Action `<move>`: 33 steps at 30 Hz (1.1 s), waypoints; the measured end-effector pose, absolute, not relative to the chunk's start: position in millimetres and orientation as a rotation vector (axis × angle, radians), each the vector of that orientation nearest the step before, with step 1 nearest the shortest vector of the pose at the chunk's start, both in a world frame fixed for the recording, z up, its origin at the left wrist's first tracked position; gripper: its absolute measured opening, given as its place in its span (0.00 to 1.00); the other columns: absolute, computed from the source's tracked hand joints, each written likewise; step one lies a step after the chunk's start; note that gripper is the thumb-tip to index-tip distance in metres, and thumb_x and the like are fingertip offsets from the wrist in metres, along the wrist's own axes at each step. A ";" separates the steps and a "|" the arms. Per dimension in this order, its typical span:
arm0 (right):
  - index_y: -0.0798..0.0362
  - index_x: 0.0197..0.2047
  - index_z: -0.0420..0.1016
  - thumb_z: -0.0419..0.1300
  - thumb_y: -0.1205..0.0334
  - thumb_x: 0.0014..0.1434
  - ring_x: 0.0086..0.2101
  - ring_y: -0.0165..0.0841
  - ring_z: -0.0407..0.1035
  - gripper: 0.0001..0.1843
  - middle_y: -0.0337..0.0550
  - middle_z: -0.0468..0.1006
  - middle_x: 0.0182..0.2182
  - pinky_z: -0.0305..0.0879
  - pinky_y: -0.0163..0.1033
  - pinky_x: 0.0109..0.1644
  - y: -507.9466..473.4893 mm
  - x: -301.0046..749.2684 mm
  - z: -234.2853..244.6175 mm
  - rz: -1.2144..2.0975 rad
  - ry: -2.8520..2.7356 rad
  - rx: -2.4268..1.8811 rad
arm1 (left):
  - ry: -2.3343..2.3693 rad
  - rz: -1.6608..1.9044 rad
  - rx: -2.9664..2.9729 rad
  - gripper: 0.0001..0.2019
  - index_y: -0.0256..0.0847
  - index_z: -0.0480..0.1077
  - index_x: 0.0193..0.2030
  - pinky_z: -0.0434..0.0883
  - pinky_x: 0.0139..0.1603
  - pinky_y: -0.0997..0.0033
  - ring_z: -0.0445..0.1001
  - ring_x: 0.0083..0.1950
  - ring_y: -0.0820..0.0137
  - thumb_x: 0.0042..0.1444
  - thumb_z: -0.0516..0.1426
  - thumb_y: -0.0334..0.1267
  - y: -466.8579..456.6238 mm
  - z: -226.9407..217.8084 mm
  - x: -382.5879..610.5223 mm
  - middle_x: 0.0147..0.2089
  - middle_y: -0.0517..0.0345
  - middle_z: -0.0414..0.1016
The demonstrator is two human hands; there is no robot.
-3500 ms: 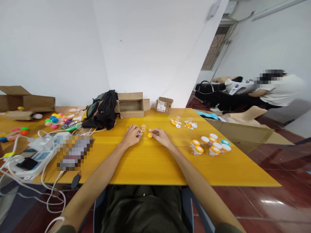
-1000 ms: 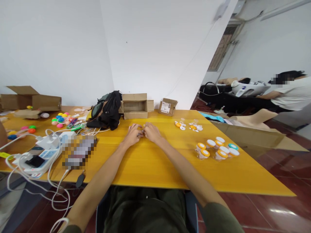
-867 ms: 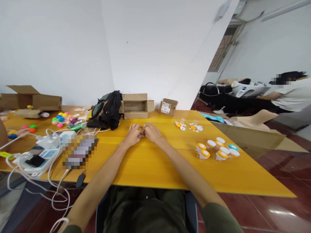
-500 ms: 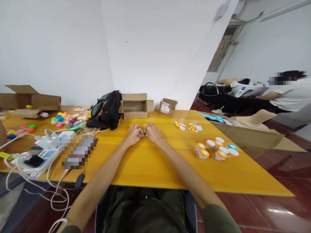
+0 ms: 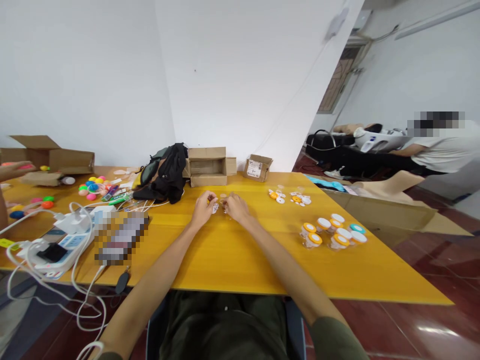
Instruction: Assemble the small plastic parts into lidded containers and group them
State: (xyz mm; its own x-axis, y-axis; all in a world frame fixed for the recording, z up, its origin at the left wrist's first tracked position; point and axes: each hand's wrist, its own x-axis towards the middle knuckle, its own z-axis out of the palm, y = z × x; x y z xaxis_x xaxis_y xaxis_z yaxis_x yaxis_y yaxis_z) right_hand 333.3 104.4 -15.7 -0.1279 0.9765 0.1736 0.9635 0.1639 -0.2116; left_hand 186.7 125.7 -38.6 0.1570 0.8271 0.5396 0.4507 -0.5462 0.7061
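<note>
My left hand [image 5: 204,208] is over the middle of the table, its fingers curled together beside some small white pieces [image 5: 215,208]. Close by on the right, my right hand [image 5: 235,206] is bent inward, thumb and fingers drawn together. Whatever the fingertips hold is too small and hidden to make out. A small clear piece [image 5: 223,196], perhaps a plastic cup, shows just beyond and between the hands. To the right stand several clear jars with orange, white and teal lids [image 5: 343,234]. Loose white and orange parts [image 5: 277,196] lie farther back.
An open cardboard box [image 5: 208,179], a smaller box [image 5: 258,168] and a black bag [image 5: 165,172] line the wall. A power strip [image 5: 73,245] with cables and a phone [image 5: 122,239] lie left, near coloured balls [image 5: 92,186]. Another person's hand [image 5: 15,172] reaches in at far left.
My left hand has turned and lifted slightly, uncovering white pieces beside it. My right hand stays nearly in place. Another person's hand has come into view at far left.
</note>
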 end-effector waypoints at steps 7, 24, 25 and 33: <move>0.50 0.45 0.76 0.50 0.74 0.61 0.48 0.41 0.71 0.17 0.51 0.76 0.46 0.66 0.40 0.45 104.4 327.9 -10.4 -0.018 -2.308 -1.801 | 1.171 1.351 2.084 0.04 0.43 0.72 0.36 0.70 0.40 0.71 0.74 0.38 0.70 0.58 0.55 0.34 124.3 -39.0 188.1 0.37 0.58 0.78; 0.50 0.47 0.75 0.52 0.73 0.62 0.51 0.41 0.69 0.16 0.52 0.76 0.47 0.66 0.41 0.48 105.9 328.9 -14.8 0.007 -2.262 -1.826 | 1.071 1.346 1.976 0.04 0.42 0.70 0.37 0.72 0.40 0.71 0.76 0.35 0.71 0.59 0.53 0.33 120.9 -40.4 194.5 0.34 0.59 0.78; 0.51 0.46 0.75 0.52 0.73 0.62 0.51 0.41 0.69 0.15 0.52 0.76 0.48 0.66 0.41 0.48 105.8 329.0 -15.2 0.013 -2.264 -1.830 | 1.069 1.347 1.973 0.04 0.42 0.70 0.36 0.73 0.41 0.71 0.77 0.36 0.70 0.58 0.53 0.33 120.8 -40.4 195.0 0.35 0.59 0.78; 0.51 0.39 0.77 0.55 0.70 0.62 0.48 0.38 0.70 0.10 0.49 0.76 0.45 0.65 0.38 0.47 113.0 338.6 -21.7 0.105 -2.129 -1.722 | 1.054 1.333 1.947 0.04 0.40 0.71 0.36 0.72 0.39 0.72 0.77 0.35 0.70 0.57 0.55 0.31 118.7 -39.9 197.2 0.35 0.57 0.79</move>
State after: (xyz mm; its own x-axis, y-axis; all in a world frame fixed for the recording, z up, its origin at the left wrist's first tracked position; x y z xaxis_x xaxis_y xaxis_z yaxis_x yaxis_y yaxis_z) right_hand 338.6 113.0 -21.7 -0.1624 0.9526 0.2571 0.9227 0.2390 -0.3026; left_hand 197.2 118.7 -39.9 0.2007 0.8405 0.5032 0.2952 -0.5417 0.7870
